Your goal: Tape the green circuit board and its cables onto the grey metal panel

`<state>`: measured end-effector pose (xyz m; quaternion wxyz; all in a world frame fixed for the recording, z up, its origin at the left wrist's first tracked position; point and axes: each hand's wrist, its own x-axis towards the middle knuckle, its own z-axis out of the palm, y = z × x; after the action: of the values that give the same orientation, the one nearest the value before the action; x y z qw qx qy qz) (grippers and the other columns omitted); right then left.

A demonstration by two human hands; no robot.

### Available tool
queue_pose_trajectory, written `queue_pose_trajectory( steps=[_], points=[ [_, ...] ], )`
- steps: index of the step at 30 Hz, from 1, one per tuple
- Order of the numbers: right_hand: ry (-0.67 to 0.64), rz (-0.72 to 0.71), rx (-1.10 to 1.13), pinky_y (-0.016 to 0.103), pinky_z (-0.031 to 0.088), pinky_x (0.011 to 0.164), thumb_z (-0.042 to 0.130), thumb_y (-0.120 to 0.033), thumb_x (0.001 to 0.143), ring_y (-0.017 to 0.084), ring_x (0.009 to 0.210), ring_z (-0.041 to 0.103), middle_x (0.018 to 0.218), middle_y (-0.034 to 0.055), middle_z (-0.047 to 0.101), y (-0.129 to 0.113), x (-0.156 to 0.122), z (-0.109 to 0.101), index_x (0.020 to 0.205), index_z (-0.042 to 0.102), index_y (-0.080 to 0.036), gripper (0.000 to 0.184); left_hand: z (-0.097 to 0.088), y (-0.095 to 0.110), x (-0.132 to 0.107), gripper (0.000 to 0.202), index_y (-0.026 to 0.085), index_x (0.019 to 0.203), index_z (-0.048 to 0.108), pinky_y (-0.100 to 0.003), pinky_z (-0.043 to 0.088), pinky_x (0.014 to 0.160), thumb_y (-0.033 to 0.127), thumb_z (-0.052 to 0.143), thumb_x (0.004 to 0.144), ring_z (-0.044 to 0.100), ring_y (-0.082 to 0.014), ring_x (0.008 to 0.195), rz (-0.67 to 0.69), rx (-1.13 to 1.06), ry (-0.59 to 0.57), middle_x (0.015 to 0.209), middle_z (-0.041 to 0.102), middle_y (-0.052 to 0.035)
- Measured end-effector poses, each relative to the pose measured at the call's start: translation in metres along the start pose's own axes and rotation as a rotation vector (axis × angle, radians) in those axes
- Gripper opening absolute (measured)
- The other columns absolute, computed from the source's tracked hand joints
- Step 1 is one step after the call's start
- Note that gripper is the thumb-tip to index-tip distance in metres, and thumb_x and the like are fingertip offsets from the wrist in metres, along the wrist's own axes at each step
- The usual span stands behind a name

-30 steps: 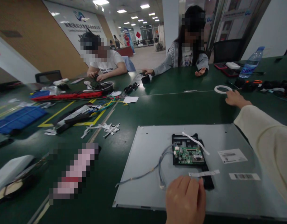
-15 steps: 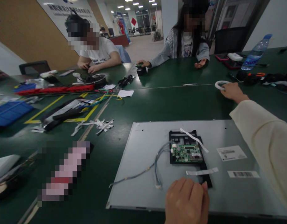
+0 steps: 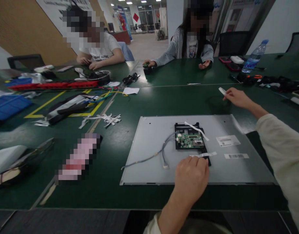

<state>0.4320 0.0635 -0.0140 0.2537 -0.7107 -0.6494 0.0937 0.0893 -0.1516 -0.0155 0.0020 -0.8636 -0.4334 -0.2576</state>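
A grey metal panel (image 3: 151, 156) lies flat on the green table, with a small green circuit board (image 3: 189, 140) in a black frame at its middle and grey wires (image 3: 161, 152) running off to the left. My left hand (image 3: 191, 177) rests on the panel's near part, fingers curled, its fingertips pressing the black frame beside a white tape strip (image 3: 203, 155). My right hand (image 3: 237, 97) is lifted above the table beyond the panel and pinches a white tape roll (image 3: 222, 90), seen edge-on.
Two other people sit across the table, hands on small parts. Loose white tape strips (image 3: 105, 119), cables, a red bar (image 3: 54, 85) and a blue tray (image 3: 8, 105) lie to the left. A water bottle (image 3: 255, 60), phones and tools lie at the far right.
My right hand took hold of the tape roll from the table and lifted it, drawing back toward the panel. The view pulled back; my left hand stays on the panel.
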Motion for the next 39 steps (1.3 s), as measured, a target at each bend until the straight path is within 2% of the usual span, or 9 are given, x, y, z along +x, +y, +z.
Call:
queue_pose_trajectory(
  steps=[5, 11, 16, 21, 24, 28, 32, 36, 39],
  points=[
    [-0.087, -0.125, 0.185, 0.026, 0.042, 0.066, 0.049, -0.040, 0.090, 0.016, 0.077, 0.062, 0.088, 0.0043, 0.069, -0.058, -0.077, 0.004, 0.103, 0.051, -0.022, 0.023, 0.001, 0.001, -0.001, 0.013, 0.019, 0.071, 0.053, -0.030, 0.033, 0.053, 0.018, 0.055, 0.084, 0.056, -0.0178, 0.060, 0.005, 0.012, -0.013, 0.064, 0.060, -0.0009],
    [-0.254, -0.329, 0.440, 0.028, 0.044, 0.067, 0.053, -0.045, 0.087, 0.018, 0.085, 0.062, 0.091, 0.0033, 0.067, -0.127, -0.165, 0.003, 0.105, 0.053, -0.022, 0.028, -0.004, 0.002, 0.000, 0.018, 0.018, 0.068, 0.052, -0.026, 0.033, 0.052, 0.020, 0.050, 0.087, 0.054, -0.0142, 0.059, -0.070, -0.201, 0.018, 0.063, 0.058, -0.0005],
    [-0.323, -0.407, 0.576, 0.031, 0.046, 0.077, 0.056, -0.039, 0.087, 0.017, 0.088, 0.061, 0.093, 0.0024, 0.064, -0.150, -0.182, 0.001, 0.105, 0.055, -0.024, 0.023, -0.043, -0.001, 0.002, 0.007, 0.017, 0.088, 0.055, -0.024, 0.042, 0.062, 0.018, 0.048, 0.088, 0.054, -0.0114, 0.066, -0.175, -0.487, 0.087, 0.079, 0.060, -0.0010],
    [-0.449, -0.448, 0.772, 0.029, 0.048, 0.076, 0.055, -0.035, 0.088, 0.014, 0.081, 0.061, 0.086, 0.0016, 0.064, -0.166, -0.173, -0.001, 0.104, 0.055, -0.022, 0.021, -0.092, -0.028, 0.036, 0.016, 0.016, 0.099, 0.058, -0.034, 0.043, 0.088, 0.019, 0.047, 0.088, 0.054, -0.0189, 0.101, -0.106, -0.388, 0.269, 0.103, 0.060, -0.0069],
    [-0.443, -0.442, 0.832, 0.029, 0.048, 0.076, 0.057, -0.036, 0.087, 0.014, 0.081, 0.061, 0.086, 0.0022, 0.064, -0.170, -0.169, 0.000, 0.102, 0.055, -0.022, 0.021, -0.096, -0.058, 0.068, 0.019, 0.017, 0.099, 0.061, -0.034, 0.040, 0.093, 0.023, 0.046, 0.089, 0.053, -0.0189, 0.106, -0.013, -0.455, 0.084, 0.107, 0.062, -0.0053],
    [-0.432, -0.418, 0.932, 0.030, 0.048, 0.078, 0.056, -0.036, 0.087, 0.014, 0.082, 0.060, 0.086, 0.0017, 0.063, -0.166, -0.166, 0.003, 0.100, 0.056, -0.022, 0.019, -0.074, -0.097, 0.095, 0.031, 0.015, 0.095, 0.065, -0.031, 0.044, 0.085, 0.036, 0.041, 0.092, 0.058, -0.0170, 0.093, -0.037, -0.779, -0.291, 0.095, 0.065, -0.0020],
    [-0.417, -0.415, 0.994, 0.029, 0.048, 0.077, 0.055, -0.035, 0.089, 0.013, 0.081, 0.059, 0.085, 0.0010, 0.062, -0.158, -0.167, 0.005, 0.100, 0.058, -0.023, 0.017, -0.057, -0.112, 0.092, 0.027, 0.013, 0.096, 0.064, -0.031, 0.043, 0.086, 0.033, 0.049, 0.089, 0.058, -0.0173, 0.093, -0.043, -1.039, -0.414, 0.097, 0.065, -0.0051],
    [-0.446, -0.410, 0.955, 0.029, 0.048, 0.076, 0.055, -0.032, 0.089, 0.014, 0.082, 0.058, 0.087, 0.0018, 0.061, -0.160, -0.174, 0.005, 0.102, 0.058, -0.024, 0.016, -0.056, -0.110, 0.084, 0.019, 0.014, 0.090, 0.063, -0.033, 0.042, 0.090, 0.029, 0.053, 0.087, 0.058, -0.0183, 0.098, -0.061, -1.220, -0.457, 0.097, 0.064, -0.0065],
    [-0.453, -0.450, 0.896, 0.028, 0.047, 0.075, 0.054, -0.030, 0.089, 0.014, 0.080, 0.058, 0.086, 0.0015, 0.060, -0.163, -0.178, 0.006, 0.102, 0.059, -0.024, 0.015, -0.058, -0.105, 0.083, 0.015, 0.015, 0.082, 0.063, -0.034, 0.042, 0.090, 0.028, 0.056, 0.083, 0.058, -0.0192, 0.097, -0.067, -1.222, -0.516, 0.095, 0.064, -0.0067]
  ],
)
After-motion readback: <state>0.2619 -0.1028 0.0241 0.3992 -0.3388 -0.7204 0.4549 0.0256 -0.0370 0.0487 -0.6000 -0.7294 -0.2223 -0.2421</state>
